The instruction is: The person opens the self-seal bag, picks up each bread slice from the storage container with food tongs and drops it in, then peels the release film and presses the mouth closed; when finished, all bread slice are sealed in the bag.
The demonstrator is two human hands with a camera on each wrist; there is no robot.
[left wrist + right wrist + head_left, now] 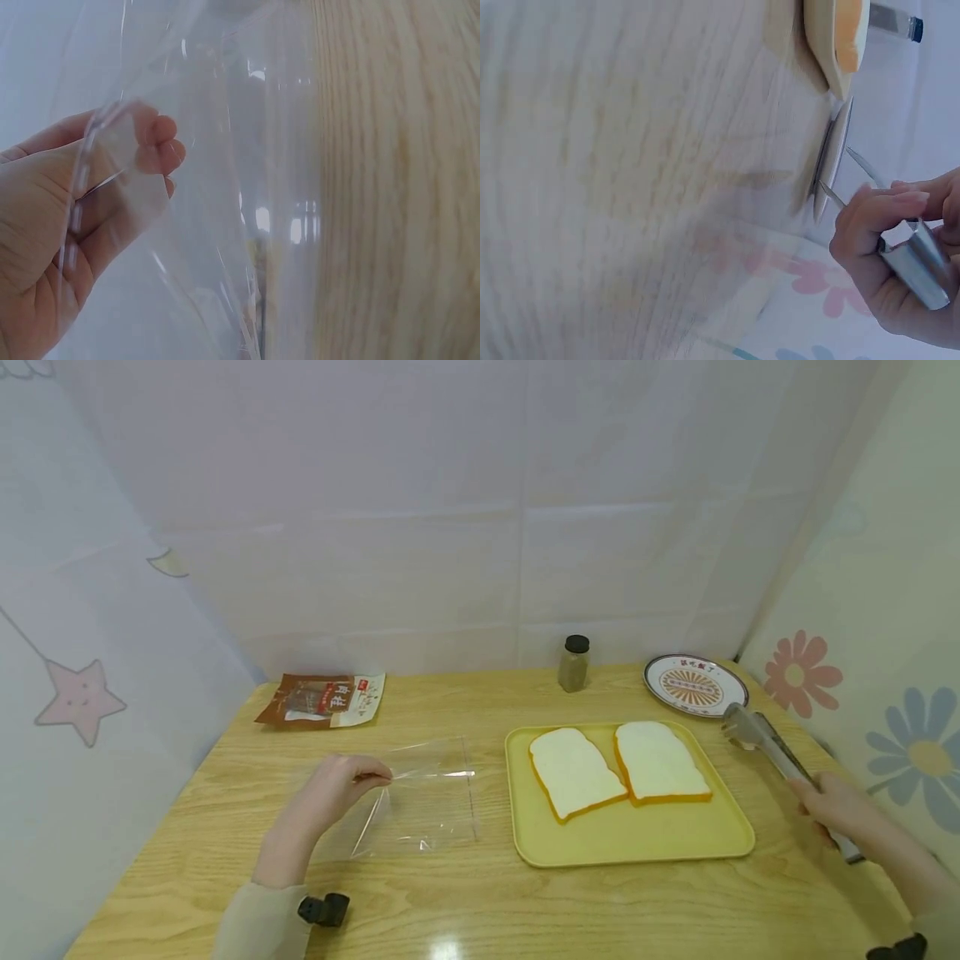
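And the clear plastic bag (431, 806) lies over the wooden table (420, 902), left of the yellow tray (630, 846), its left edge raised, pinched between the thumb and fingers of the left hand (335, 792)! Across on the far right, the right hand (840, 810) curls its fingers round the tongs (772, 752), tips parted and aimed toward the patterned plate (695, 685). Between the hands, two slices of bread (576, 772) rest on the tray, side by side, the left one at an angle. Farther back, a black-lidded jar (573, 664), and at back left a brown packet (322, 702).

Danger here? That film looks slippery: a loose pinch could drop the edge, a hard tug could drag or crease the whole bag. And the tongs are so near the plate that an outward swing might knock it!

Tough to read, though: glare and see-through layers hide the bag's mouth; in the left wrist view, film crosses the fingertips. The right hand covers the tongs' middle, and whether their tips touch the plate, I cannot tell
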